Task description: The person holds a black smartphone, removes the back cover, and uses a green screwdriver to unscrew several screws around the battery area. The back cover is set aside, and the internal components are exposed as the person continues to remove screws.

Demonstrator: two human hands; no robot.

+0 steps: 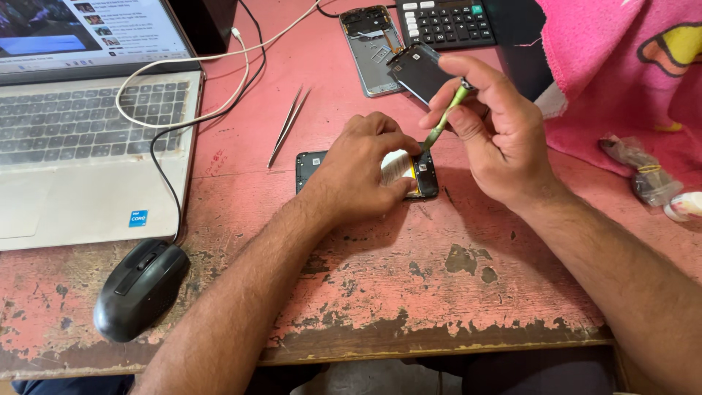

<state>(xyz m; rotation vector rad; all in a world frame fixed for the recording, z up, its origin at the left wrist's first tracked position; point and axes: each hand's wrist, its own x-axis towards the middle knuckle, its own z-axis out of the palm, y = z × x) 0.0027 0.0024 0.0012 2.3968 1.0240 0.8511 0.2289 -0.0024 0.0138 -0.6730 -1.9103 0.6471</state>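
Note:
An opened black phone [426, 178] lies flat in the middle of the worn pink table [409, 278], its insides and battery showing. My left hand [362, 172] presses down on it, covering most of its body. My right hand [497, 132] holds a thin green tool [444, 121] like a pen, its tip touching the phone's upper right inside. Just behind, a second dismantled phone frame [369, 51] lies with a dark screen panel [420, 73] propped on it.
Metal tweezers [287, 126] lie left of the phone. A silver laptop [88, 139] and black mouse [140, 289] sit at left, with white and black cables [219, 80]. A calculator [446, 22] is at the back, a pink cloth [621, 73] and plastic bag [643, 172] at right.

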